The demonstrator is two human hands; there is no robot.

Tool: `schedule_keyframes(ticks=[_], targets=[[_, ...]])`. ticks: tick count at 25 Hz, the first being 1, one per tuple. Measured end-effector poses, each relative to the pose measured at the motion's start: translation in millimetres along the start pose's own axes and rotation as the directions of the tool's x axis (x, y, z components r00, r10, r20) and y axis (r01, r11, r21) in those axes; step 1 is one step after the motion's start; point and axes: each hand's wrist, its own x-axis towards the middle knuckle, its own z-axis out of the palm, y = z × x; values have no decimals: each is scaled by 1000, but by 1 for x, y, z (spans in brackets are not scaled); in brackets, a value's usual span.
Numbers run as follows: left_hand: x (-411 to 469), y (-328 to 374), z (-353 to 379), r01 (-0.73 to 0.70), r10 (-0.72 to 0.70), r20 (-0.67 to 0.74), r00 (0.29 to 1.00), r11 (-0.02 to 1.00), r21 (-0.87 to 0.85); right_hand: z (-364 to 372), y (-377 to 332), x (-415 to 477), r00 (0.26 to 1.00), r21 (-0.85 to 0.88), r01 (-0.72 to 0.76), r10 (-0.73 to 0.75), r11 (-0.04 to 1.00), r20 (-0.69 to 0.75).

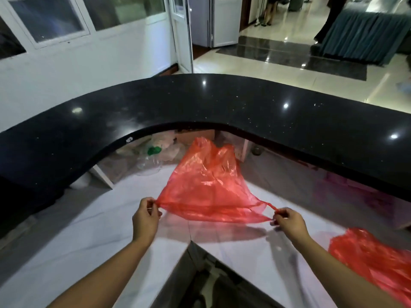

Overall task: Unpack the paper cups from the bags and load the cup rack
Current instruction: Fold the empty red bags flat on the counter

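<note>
Seen from above, a person's two bare arms reach forward over a white counter (77,241). The left hand (145,218) and the right hand (289,222) each pinch one corner of a thin red plastic bag (211,187), fingers (151,202) curled tight on the plastic. The bag is stretched taut between them, just above the counter, and its far end rises in crumpled folds; it looks flat and limp, though its contents cannot be made out. A second red bag (373,261) lies crumpled on the counter near the right forearm. Beyond, a curved black ledge (200,101) wraps around the counter, with clear plastic wrappers (151,161) and a cardboard box (195,135) beneath it
</note>
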Motion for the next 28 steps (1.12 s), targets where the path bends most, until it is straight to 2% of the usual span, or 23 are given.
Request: schedule_keyframes(ticks=[2,4,6,8,11,13,16,19,21,22,25,28], targets=[[-12,-15,6,-25,17,106,994,997,79,-8,19,-6,995,-339,99,-89,935,46],[-19,-27,10,-67,26,229,973,983,171,-16,34,-11,987,-525,153,-105,837,121],[-26,-30,14,-105,34,324,946,973,203,-18,39,-16,981,-592,159,-58,790,186],[-31,-28,19,-176,92,363,927,963,205,-16,40,-18,977,-621,190,-81,761,199],[-24,-27,14,-285,184,342,921,919,273,-17,42,-21,957,-612,282,-174,739,232],[-12,-33,3,-373,261,324,909,855,360,-27,49,-19,956,-626,286,-172,726,237],[-5,-56,-9,-570,312,516,798,670,476,-40,61,-21,952,-667,275,-101,693,289],[-15,-81,-16,-748,350,688,636,497,439,-46,66,-25,914,-695,331,-33,638,405],[-16,-94,-24,-840,382,763,521,388,379,-51,54,-26,920,-706,304,-4,640,392],[-16,-95,-26,-823,389,749,537,437,363,-52,46,-24,938,-725,271,-6,633,346],[-7,-59,-17,-582,299,573,763,705,406,-40,12,-14,977,-742,209,-99,637,191],[22,-6,16,-392,241,440,865,873,292,-12,-34,7,959,-645,277,-253,713,132]])
